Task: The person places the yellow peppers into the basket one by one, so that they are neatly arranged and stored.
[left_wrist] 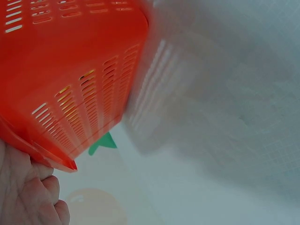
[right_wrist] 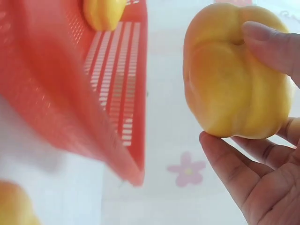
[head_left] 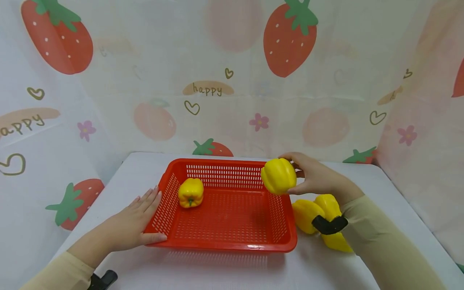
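Observation:
A yellow bell pepper (head_left: 278, 176) is held up by my right hand (head_left: 313, 177) above the right rim of the red basket (head_left: 224, 244). In the right wrist view, the thumb and fingers pinch this bell pepper (right_wrist: 229, 79) from its sides. My left hand (head_left: 135, 223) rests along the basket's left rim, fingers straight on the side and thumb on the near corner. Inside the basket, at the left, sits another yellow bell pepper (head_left: 191, 193) with its green stem facing me. The left wrist view shows the palm (left_wrist: 23, 187) against the rim from below.
Several more yellow bell peppers (head_left: 306, 215) lie on the white table (head_left: 145, 268) right of the basket, partly hidden by the right wrist's black strap (head_left: 329, 224). A strawberry-print curtain (head_left: 246, 100) hangs behind the table and along both sides.

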Tool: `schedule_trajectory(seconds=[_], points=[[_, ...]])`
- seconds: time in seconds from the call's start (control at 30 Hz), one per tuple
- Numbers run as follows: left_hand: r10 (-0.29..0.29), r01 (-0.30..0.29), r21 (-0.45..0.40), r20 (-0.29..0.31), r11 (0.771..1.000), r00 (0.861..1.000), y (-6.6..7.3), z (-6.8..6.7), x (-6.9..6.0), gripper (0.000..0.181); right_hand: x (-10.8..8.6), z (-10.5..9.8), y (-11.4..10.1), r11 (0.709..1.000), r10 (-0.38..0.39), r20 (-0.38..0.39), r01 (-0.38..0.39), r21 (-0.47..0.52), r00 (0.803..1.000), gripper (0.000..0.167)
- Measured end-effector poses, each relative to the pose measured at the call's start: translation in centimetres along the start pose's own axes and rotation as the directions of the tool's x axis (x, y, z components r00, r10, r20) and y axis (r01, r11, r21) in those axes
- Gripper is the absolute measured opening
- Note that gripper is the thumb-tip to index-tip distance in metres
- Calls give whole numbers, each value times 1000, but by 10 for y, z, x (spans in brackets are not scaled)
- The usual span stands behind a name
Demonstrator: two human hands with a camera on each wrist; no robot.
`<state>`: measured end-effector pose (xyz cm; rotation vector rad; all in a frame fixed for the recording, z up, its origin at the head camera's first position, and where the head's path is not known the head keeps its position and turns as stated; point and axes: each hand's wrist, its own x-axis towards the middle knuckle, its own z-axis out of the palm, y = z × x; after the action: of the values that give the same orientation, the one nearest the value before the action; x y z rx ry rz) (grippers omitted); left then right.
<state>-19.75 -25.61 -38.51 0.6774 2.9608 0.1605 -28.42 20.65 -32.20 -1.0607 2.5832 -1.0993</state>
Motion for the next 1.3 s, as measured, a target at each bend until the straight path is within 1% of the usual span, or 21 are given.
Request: schedule_trajectory(seconds=[0.1,0.3,0.53,0.87,1.03,1.17,1.3], points=[[1,-1,0,-1,1000,1000,0,0,0,109,8,6,-2,1000,-4,9,4,11,1000,77],[-5,5,-1,2,1000,1000,0,1,1,109,25,18,-7,998,-52,21,51,27,998,78],[2,-2,7,-9,1000,1000,-2,5,2,109,46,33,-15,996,-88,56,88,-2,995,77],[0,0,5,-2,1000,1000,0,5,3,110,69,55,-24,994,-89,101,82,70,991,74],[-5,5,4,2,1000,1000,1,4,3,110,79,67,-28,996,-75,115,69,59,991,71],[0,0,7,-3,1000,1000,-1,4,3,109,88,78,-32,996,-79,142,71,60,987,69],[3,-3,7,-9,1000,1000,-3,5,2,109,98,88,-37,995,-101,165,96,38,981,70]])
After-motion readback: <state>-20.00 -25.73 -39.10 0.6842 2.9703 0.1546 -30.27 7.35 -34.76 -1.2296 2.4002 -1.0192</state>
